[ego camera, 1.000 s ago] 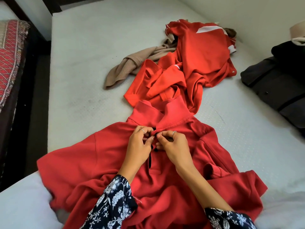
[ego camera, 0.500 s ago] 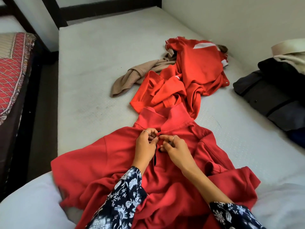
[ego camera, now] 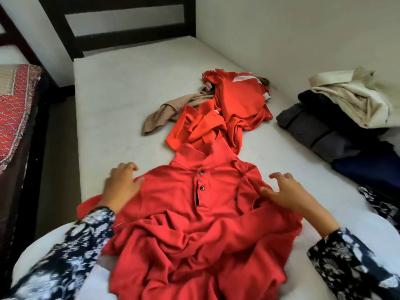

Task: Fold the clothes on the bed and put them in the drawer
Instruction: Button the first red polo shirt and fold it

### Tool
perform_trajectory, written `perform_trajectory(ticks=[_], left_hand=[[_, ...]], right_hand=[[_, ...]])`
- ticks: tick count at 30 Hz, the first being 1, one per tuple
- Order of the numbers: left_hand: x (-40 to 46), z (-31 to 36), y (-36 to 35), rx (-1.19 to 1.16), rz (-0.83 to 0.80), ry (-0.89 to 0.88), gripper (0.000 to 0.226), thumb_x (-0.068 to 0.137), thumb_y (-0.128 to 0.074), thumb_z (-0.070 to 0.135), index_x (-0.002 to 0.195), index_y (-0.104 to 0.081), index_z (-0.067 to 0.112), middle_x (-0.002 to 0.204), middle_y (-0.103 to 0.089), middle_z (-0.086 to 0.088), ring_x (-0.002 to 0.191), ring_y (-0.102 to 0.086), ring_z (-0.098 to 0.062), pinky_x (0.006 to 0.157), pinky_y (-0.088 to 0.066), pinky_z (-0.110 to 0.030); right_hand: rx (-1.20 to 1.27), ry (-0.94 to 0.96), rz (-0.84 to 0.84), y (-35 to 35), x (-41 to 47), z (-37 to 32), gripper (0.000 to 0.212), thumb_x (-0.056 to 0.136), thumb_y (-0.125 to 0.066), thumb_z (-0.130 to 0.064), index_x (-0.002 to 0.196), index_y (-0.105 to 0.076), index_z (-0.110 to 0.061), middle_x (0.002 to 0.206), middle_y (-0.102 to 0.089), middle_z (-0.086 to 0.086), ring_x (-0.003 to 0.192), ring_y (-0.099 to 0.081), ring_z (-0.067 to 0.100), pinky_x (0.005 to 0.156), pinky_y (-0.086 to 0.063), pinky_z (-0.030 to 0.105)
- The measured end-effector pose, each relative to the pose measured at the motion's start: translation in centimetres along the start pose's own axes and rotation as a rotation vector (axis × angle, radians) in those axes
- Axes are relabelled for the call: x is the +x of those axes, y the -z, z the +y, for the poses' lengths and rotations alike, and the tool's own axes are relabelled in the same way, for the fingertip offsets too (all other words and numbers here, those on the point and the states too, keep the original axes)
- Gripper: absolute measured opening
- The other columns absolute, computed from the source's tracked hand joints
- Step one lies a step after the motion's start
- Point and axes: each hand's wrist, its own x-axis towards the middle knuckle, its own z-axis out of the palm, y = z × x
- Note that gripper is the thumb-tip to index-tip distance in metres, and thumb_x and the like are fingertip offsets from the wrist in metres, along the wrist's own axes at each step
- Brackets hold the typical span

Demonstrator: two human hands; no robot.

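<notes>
Hands are hovering spread-fingered: your left hand point(ego camera: 121, 185) and right hand point(ego camera: 287, 191) are flanking the buttoned red polo shirt point(ego camera: 194, 213), gripping nothing. Shirt is lying flat, not yet folded, on the mattress point(ego camera: 119, 105). Beyond its collar, a crumpled pile of red clothes point(ego camera: 227, 113) is waiting. No drawer is showing.

Pale plaster walls point(ego camera: 281, 35) meet a dark slatted headboard point(ego camera: 121, 37); left, a second bed carries a red quilted cover point(ego camera: 15, 113).
</notes>
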Motion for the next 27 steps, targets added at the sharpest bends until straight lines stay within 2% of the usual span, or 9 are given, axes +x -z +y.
perform_trajectory(ticks=[4, 7, 10, 12, 14, 17, 20, 24, 27], left_hand=[[-1.0, -5.4, 2.6, 0.323, -0.348, 0.289, 0.07, 0.077, -0.058, 0.07, 0.113, -0.052, 0.011, 0.124, -0.055, -0.013, 0.116, -0.053, -0.032, 0.095, -0.043, -0.04], [-1.5, -5.8, 3.0, 0.17, -0.465, 0.21, 0.05, 0.082, -0.063, 0.058, 0.092, -0.06, 0.01, 0.095, -0.065, -0.008, 0.092, -0.061, -0.025, 0.074, -0.044, -0.027], [-2.1, -5.2, 3.7, 0.069, -0.532, 0.052, 0.033, 0.089, -0.062, 0.043, 0.068, -0.058, 0.017, 0.067, -0.058, 0.002, 0.073, -0.057, -0.018, 0.059, -0.037, -0.024], [-1.8, -5.3, 5.0, -0.009, -0.407, 0.012, 0.027, 0.093, -0.059, 0.035, 0.071, -0.06, 0.019, 0.072, -0.063, -0.002, 0.08, -0.062, -0.02, 0.065, -0.04, -0.027], [-0.8, -5.1, 6.9, -0.11, -0.213, 0.01, 0.022, 0.095, -0.056, 0.028, 0.09, -0.069, 0.011, 0.093, -0.07, -0.013, 0.099, -0.065, -0.028, 0.077, -0.042, -0.028], [0.6, -3.9, 10.8, -0.257, 0.07, 0.018, 0.031, 0.098, -0.052, 0.026, 0.114, -0.067, 0.005, 0.113, -0.067, -0.02, 0.11, -0.06, -0.034, 0.089, -0.042, -0.037], [2.5, -3.8, 13.6, -0.425, 0.266, 0.082, 0.034, 0.099, -0.049, 0.031, 0.111, -0.066, 0.004, 0.101, -0.067, -0.02, 0.098, -0.062, -0.033, 0.081, -0.043, -0.039], [3.7, -5.0, 15.4, -0.282, 0.075, 0.164, 0.035, 0.089, -0.065, 0.037, 0.072, -0.066, 0.007, 0.072, -0.067, -0.016, 0.078, -0.065, -0.034, 0.064, -0.041, -0.035], [3.6, -6.5, 13.9, -0.128, -0.299, 0.251, 0.033, 0.074, -0.078, 0.038, 0.066, -0.069, 0.007, 0.064, -0.066, -0.009, 0.057, -0.058, -0.021, 0.054, -0.04, -0.025]], right_hand=[[-0.161, -0.116, -0.159, -0.3, -0.3, 0.8, 0.075, 0.085, -0.05, -0.068, 0.13, -0.048, -0.008, 0.132, -0.054, 0.015, 0.119, -0.053, 0.029, 0.093, -0.043, 0.033], [-0.261, -0.048, -0.257, -1.0, -1.8, -0.1, 0.079, 0.079, -0.052, -0.075, 0.121, -0.05, -0.009, 0.125, -0.058, 0.011, 0.113, -0.057, 0.028, 0.083, -0.044, 0.031], [-0.325, 0.04, -0.213, -0.4, -3.1, -0.3, 0.043, 0.089, -0.054, -0.053, 0.11, -0.054, -0.016, 0.12, -0.059, 0.01, 0.11, -0.058, 0.029, 0.078, -0.043, 0.03], [-0.233, 0.039, -0.04, 1.2, -3.0, 0.2, 0.02, 0.089, -0.053, -0.023, 0.106, -0.063, -0.022, 0.116, -0.063, 0.011, 0.104, -0.061, 0.031, 0.075, -0.045, 0.03], [-0.11, 0.028, 0.142, 3.5, -2.3, 0.7, 0.034, 0.081, -0.05, -0.004, 0.103, -0.07, -0.023, 0.11, -0.068, 0.013, 0.099, -0.063, 0.033, 0.072, -0.045, 0.03], [0.074, 0.067, 0.502, 7.2, -1.1, 1.7, 0.037, 0.078, -0.052, 0.003, 0.105, -0.071, -0.014, 0.103, -0.069, 0.022, 0.095, -0.064, 0.041, 0.08, -0.052, 0.042], [0.271, -0.041, 0.723, 11.0, 0.7, 4.4, 0.035, 0.074, -0.053, -0.006, 0.104, -0.069, -0.014, 0.088, -0.069, 0.022, 0.083, -0.066, 0.04, 0.074, -0.053, 0.045], [0.668, -0.234, 0.551, 12.5, 3.6, 5.6, 0.025, 0.08, -0.04, 0.0, 0.09, -0.062, 0.001, 0.064, -0.061, 0.021, 0.045, -0.06, 0.028, 0.043, -0.049, 0.028], [0.707, -0.422, 0.194, 10.4, 4.1, 5.8, 0.012, 0.093, -0.043, -0.003, 0.093, -0.054, 0.002, 0.072, -0.055, 0.017, 0.048, -0.055, 0.025, 0.047, -0.045, 0.026]])
